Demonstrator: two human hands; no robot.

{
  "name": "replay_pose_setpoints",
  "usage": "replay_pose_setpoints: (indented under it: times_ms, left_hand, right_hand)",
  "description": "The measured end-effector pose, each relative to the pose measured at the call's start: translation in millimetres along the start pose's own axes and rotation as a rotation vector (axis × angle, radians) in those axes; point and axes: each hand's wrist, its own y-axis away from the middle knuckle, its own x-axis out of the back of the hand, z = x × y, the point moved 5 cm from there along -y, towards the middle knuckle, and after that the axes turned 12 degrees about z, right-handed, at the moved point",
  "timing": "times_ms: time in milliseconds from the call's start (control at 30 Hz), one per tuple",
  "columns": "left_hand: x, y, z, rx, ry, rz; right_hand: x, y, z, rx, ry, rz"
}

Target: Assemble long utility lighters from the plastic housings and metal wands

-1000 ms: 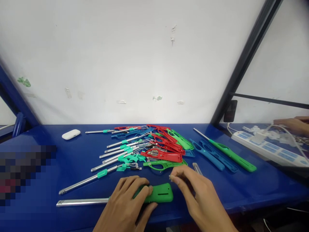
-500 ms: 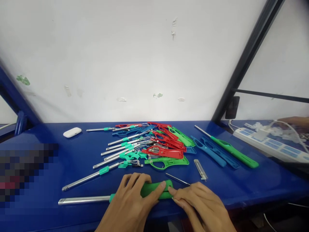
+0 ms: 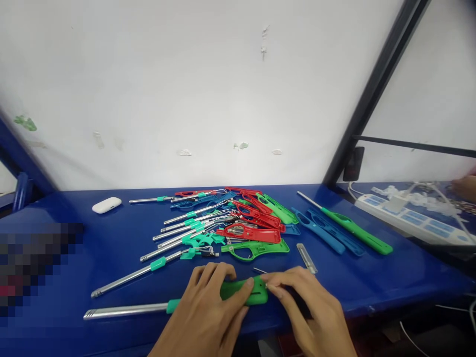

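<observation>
Near the table's front edge, my left hand [image 3: 208,307] is closed around the green handle of a long-nosed lighter [image 3: 260,296]. Its silver tube [image 3: 126,311] points left, and the thumb presses on the handle. My right hand [image 3: 312,307] is at the handle's right end, thumb and index finger pinched on a tiny pale piece too small to name. Just beyond this hand lies a thin metal rod [image 3: 260,270], partly covered by the fingers. Behind it lies a small clear fuel tank [image 3: 306,259].
Silver lighter tubes [image 3: 159,265] with wires lie beyond my hands, beside red, green and blue handle shells [image 3: 256,233]. Rightward are blue shells [image 3: 320,230], a finished-looking green lighter [image 3: 357,233] and a power strip [image 3: 412,218]. A white case [image 3: 106,205] sits back left. Another person's hand [image 3: 464,188] shows far right.
My right hand has lifted and opened slightly off the handle's end, its fingertips now pinched beside it, covering more of the rod. My left hand keeps its hold. The view has shifted slightly.
</observation>
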Motion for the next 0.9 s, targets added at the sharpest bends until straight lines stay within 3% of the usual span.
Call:
replay_pose_setpoints:
  times_ms: [100, 200, 333, 500, 667, 767, 867, 900]
  left_hand:
    - [2.9, -4.2, 1.3, 0.032, 0.040, 0.057]
    - [6.7, -7.1, -0.7, 0.031, 0.084, 0.194]
    - [10.3, -7.7, -4.3, 0.055, 0.343, 0.312]
    - [17.5, -7.1, -6.7, 0.103, 0.574, 0.351]
    - [16.2, -11.6, -5.9, 0.223, 0.637, 0.321]
    - [17.8, -11.5, -11.4, 0.368, 0.589, 0.335]
    - [20.9, -7.5, -24.4, 0.586, 0.587, 0.326]
    - [21.1, -6.3, -28.4, 0.649, 0.612, 0.305]
  right_hand:
    - [-2.0, -7.0, -4.3, -0.034, 0.006, 0.015]
    - [-4.8, -15.4, -16.5, -0.025, -0.013, -0.008]
    - [-9.2, -20.7, -29.5, -0.049, -0.101, -0.054]
    - [-13.5, -17.9, -30.5, -0.136, -0.144, -0.137]
    - [-15.2, -15.7, -25.4, -0.234, -0.155, -0.169]
    - [-0.5, -17.3, -20.0, -0.190, -0.107, -0.100]
    - [33.3, -16.2, -7.8, -0.059, 0.149, 0.081]
    - [42.0, -14.0, -1.1, -0.040, 0.248, 0.070]
